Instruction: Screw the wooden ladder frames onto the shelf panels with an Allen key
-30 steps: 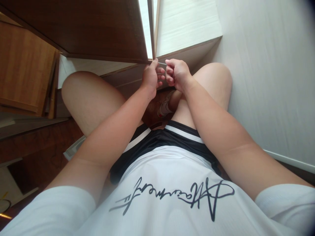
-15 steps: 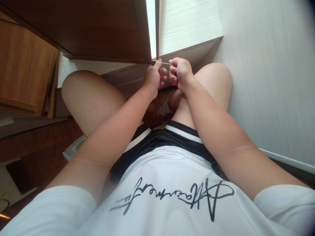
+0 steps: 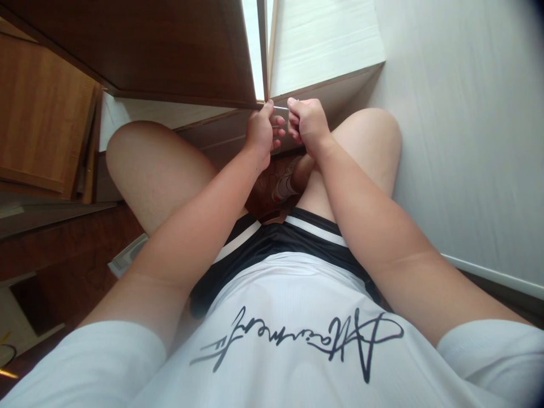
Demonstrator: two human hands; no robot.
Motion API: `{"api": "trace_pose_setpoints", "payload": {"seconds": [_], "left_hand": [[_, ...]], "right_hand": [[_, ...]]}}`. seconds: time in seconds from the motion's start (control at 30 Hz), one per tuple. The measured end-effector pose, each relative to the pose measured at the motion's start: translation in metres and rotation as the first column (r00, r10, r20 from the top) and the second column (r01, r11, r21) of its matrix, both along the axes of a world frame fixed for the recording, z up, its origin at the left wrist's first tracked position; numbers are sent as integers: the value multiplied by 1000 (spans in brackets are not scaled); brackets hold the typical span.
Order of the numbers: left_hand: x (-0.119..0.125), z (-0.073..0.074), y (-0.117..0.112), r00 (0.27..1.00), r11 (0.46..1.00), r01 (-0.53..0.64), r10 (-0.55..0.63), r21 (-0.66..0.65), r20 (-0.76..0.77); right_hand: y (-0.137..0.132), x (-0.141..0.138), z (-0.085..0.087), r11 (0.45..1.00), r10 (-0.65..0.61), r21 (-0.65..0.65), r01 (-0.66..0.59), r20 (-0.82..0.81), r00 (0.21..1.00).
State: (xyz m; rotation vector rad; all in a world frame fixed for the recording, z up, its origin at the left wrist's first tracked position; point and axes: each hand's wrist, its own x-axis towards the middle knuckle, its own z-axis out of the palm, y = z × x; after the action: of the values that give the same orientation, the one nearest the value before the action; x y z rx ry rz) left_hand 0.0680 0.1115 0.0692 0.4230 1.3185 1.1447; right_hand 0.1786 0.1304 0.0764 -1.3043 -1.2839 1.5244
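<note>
My right hand [image 3: 309,122] is closed round a thin metal rod [image 3: 280,107], its bare length pointing left. My left hand [image 3: 261,130] pinches at the rod's left end with thumb and forefinger, while its other fingers stay loosely curled and apart. That end disappears behind the left thumb, so its tip is hidden. Right beside the pinch is the lower right corner of a dark brown wooden panel [image 3: 170,51], which stands tilted. The rod's kind is unclear, since my right fist covers the rest of it.
Behind the hands lies a white wood-grain board [image 3: 327,39] with a raised front edge. A pale smooth panel [image 3: 463,141] rises along the right. Lighter brown wooden panels [image 3: 38,113] lean at the left, above a dark reddish floor [image 3: 76,243]. My bent knees flank both hands.
Both hands have shifted slightly left, together with the dark panel's corner. The right hand has come a little nearer the left, and less of the rod shows between them.
</note>
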Motion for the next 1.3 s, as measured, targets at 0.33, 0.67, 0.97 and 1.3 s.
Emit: {"api": "trace_pose_setpoints", "payload": {"seconds": [0.33,0.67,0.97,1.3], "left_hand": [[-1,1,1,1000,999,-5,6,-44,8],[-3,12,0,993,995,-45,54,-93,101],[-3,8,1,995,998,-35,41,-59,91],[-4,1,4,993,998,-4,11,-62,117]], "right_hand": [[1,2,4,998,43,35,-46,91,995],[2,5,-11,972,57,210,-103,218,974],[3,5,-14,970,85,215,-117,150,985],[1,1,-8,978,99,-179,-109,-68,993]]}}
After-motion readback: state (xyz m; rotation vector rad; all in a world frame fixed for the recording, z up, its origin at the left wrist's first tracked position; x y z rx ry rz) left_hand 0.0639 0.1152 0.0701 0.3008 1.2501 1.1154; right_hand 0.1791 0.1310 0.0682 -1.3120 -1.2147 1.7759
